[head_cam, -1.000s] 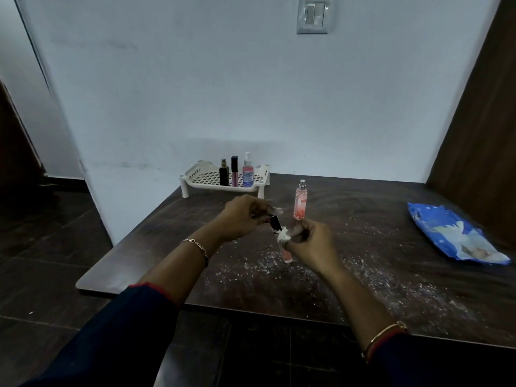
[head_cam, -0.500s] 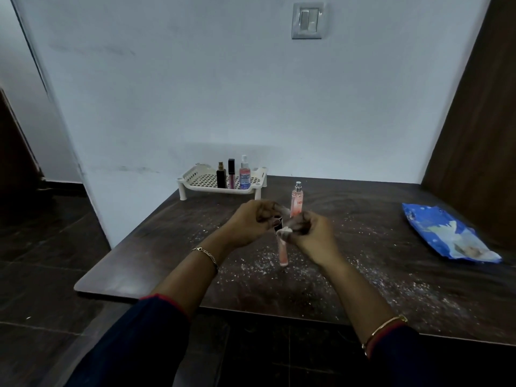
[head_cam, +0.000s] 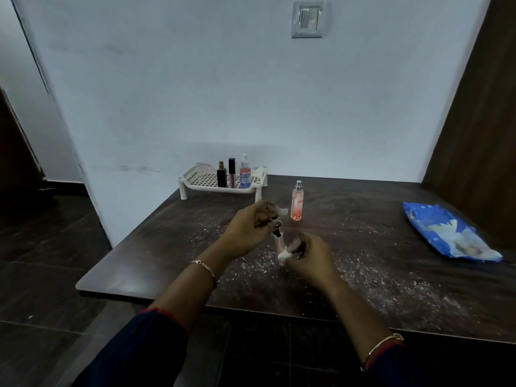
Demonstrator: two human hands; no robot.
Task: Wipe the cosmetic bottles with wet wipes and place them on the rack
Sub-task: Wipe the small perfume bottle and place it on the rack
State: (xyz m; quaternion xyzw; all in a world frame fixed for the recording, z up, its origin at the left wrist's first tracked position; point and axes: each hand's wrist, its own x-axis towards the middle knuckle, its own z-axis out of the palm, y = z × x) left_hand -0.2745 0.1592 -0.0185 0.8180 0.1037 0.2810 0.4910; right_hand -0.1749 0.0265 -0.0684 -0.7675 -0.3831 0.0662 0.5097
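My left hand (head_cam: 249,229) grips the black cap end of a slim pink lip gloss tube (head_cam: 279,241), held almost upright above the table. My right hand (head_cam: 308,254) pinches a crumpled white wet wipe (head_cam: 284,256) around the tube's lower end. A tall pink spray bottle (head_cam: 297,201) stands on the table just behind my hands. The white plastic rack (head_cam: 205,180) sits at the back left by the wall. It holds a black bottle (head_cam: 221,175), a dark lip gloss tube (head_cam: 231,173) and a pink spray bottle with a blue label (head_cam: 245,174).
A blue pack of wet wipes (head_cam: 446,236) lies at the right of the dark wooden table (head_cam: 167,261), near a brown wooden panel. White specks are scattered over the tabletop. The white wall runs behind the rack, and the table's left edge drops to a dark tiled floor.
My right hand has slid the wipe down the tube from near the cap to its lower end. The left hand keeps its hold on the cap end.
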